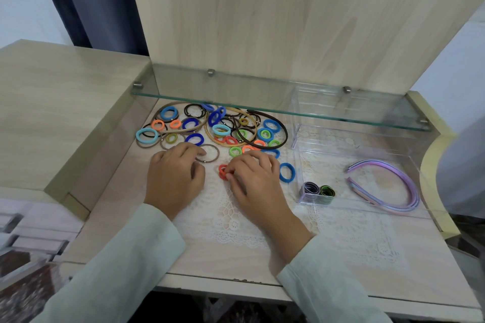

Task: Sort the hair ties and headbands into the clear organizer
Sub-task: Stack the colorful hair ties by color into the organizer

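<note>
Sleeved forearms [118,270] lead to the left hand [174,178], resting loose-fingered and holding nothing, and the right hand [253,181], pinching red hair ties [222,172] on the mat [236,225] left of the clear organizer [328,144]; I judge a partial pinch could shed one tie during transfer.

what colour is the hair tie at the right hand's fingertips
Red-orange; the hair tie shows best in the head view.
</note>
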Demonstrator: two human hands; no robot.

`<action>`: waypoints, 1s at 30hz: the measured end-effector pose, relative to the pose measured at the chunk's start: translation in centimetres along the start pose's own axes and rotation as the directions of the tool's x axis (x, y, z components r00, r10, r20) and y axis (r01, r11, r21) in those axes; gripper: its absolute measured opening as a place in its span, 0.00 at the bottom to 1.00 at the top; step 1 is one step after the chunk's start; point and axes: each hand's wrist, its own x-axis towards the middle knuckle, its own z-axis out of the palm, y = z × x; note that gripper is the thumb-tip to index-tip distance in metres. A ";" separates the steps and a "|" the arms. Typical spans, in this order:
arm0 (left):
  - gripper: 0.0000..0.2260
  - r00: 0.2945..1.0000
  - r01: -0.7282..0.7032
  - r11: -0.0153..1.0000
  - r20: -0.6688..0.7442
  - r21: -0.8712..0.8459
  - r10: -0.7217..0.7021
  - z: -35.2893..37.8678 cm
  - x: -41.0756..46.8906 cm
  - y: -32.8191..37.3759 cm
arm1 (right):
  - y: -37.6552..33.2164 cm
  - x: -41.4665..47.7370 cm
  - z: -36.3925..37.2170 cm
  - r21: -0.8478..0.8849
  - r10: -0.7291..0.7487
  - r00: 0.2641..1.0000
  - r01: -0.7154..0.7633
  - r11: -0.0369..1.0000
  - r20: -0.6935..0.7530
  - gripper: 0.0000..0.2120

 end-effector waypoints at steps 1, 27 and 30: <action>0.13 1.000 -0.003 1.000 -0.003 -0.003 0.003 0.0 0.0 0.0 | 0.0 0.0 0.0 -0.011 -0.006 1.000 0.006 1.000 -0.001 0.05; 0.14 0.998 0.049 0.995 0.039 -0.084 -0.046 0.5 3.6 -0.6 | 0.0 0.2 -0.2 0.087 0.153 0.983 -0.145 0.986 -0.097 0.06; 0.13 0.998 0.006 1.000 0.055 -0.017 -0.005 1.0 4.1 -0.4 | 0.8 1.1 0.2 0.100 0.248 0.963 -0.237 0.966 -0.110 0.10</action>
